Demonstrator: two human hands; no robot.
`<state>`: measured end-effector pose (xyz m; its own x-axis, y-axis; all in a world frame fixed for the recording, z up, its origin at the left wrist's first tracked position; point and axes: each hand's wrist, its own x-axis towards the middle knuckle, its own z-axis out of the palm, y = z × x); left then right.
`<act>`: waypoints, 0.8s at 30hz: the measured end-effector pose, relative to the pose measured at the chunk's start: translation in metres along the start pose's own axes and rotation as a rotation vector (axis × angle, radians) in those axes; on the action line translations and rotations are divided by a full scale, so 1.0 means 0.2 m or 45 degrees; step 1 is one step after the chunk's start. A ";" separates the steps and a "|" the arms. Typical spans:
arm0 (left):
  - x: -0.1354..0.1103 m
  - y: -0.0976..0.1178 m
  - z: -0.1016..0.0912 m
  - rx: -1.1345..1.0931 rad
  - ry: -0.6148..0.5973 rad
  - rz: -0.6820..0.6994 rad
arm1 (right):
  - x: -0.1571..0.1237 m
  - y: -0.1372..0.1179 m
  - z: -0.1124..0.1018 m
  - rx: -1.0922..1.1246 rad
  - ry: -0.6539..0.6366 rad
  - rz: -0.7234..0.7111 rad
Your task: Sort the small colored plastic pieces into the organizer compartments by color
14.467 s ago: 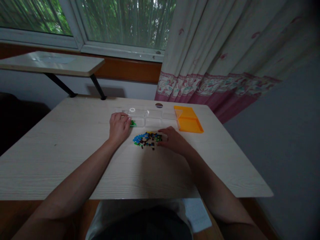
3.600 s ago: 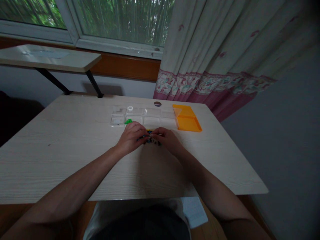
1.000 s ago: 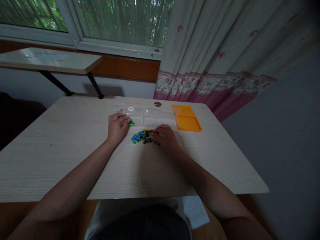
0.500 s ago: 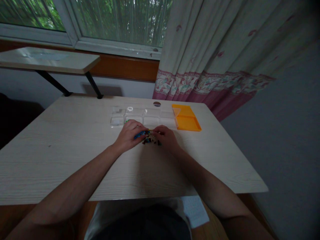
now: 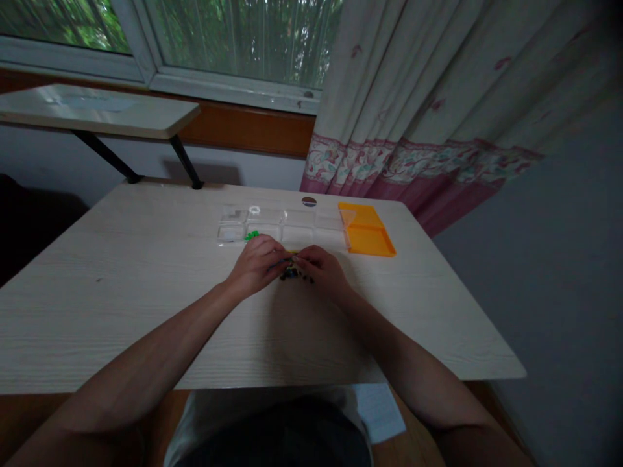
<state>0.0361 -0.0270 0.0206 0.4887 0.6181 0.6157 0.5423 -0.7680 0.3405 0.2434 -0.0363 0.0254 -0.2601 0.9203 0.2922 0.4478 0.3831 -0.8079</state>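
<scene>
My left hand (image 5: 260, 264) and my right hand (image 5: 322, 267) meet over a pile of small dark pieces (image 5: 292, 274) on the table. The left thumb and fingers are closed together at the pile's left side, with a little blue showing by them. The right fingertips are pinched at its right side, almost touching the left ones. What either hand holds is too small and covered to make out. Just behind the hands lies a clear compartment tray (image 5: 298, 235). Green pieces (image 5: 252, 235) sit in one front compartment, partly hidden by my left hand.
An orange open case (image 5: 370, 241) adjoins the tray's right end. A round dark sticker or disc (image 5: 309, 202) is near the table's (image 5: 146, 324) back edge. At the back left stands a raised shelf (image 5: 146, 117) on black legs. A curtain (image 5: 389, 155) hangs behind the table.
The left fingers have closed down, so less of the blue pieces shows. More of the green pieces is visible behind the left hand. The whole view has shifted slightly.
</scene>
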 end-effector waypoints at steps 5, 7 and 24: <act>0.00 0.00 -0.01 0.026 -0.027 -0.005 | -0.01 -0.01 0.00 -0.010 -0.018 -0.024; 0.00 0.00 -0.01 0.026 -0.037 -0.009 | -0.01 -0.01 0.00 -0.022 -0.018 -0.028; 0.00 -0.08 -0.03 0.054 0.165 -0.056 | -0.02 0.04 0.03 -0.356 0.008 -0.347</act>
<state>0.0240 -0.0162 0.0188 0.3729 0.6219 0.6886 0.5907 -0.7315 0.3406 0.2431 -0.0373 0.0140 -0.3967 0.7821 0.4805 0.5795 0.6193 -0.5297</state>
